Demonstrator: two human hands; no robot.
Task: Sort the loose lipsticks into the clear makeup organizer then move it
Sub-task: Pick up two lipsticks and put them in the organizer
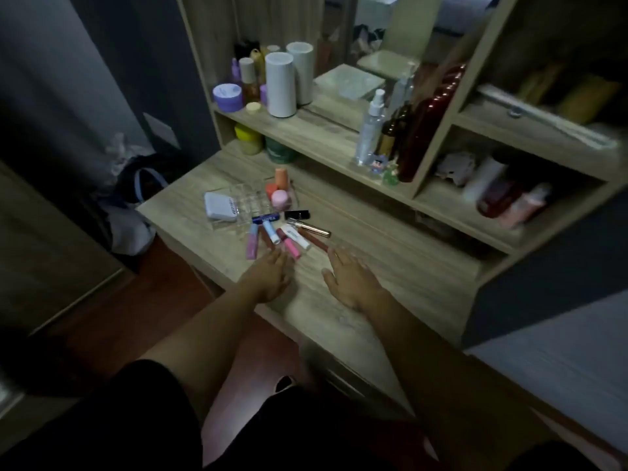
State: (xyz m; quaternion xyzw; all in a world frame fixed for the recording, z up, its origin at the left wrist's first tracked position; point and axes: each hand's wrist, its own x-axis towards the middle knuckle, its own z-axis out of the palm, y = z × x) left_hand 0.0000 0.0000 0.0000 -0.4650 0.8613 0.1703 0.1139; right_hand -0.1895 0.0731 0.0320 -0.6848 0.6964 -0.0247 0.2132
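Several loose lipsticks and gloss tubes (283, 234) lie in a cluster on the wooden dressing table (390, 266). Among them are a pink tube (252, 245), a dark blue tube (266, 217), a black one (297, 214) and a gold-capped one (314, 229). Just behind them stands the clear makeup organizer (249, 200), with an orange bottle (281, 177) and a pink jar (282, 199) at its right side. My left hand (270, 277) lies flat and open just in front of the cluster. My right hand (351, 278) rests open on the table to the right, holding nothing.
A white flat case (220, 206) leans at the organizer's left. The shelf above holds white cylinders (280, 83), a purple jar (228, 95), a spray bottle (371, 125) and dark bottles (419, 130). A mirror stands behind. Bags (136, 205) sit on the floor at the left.
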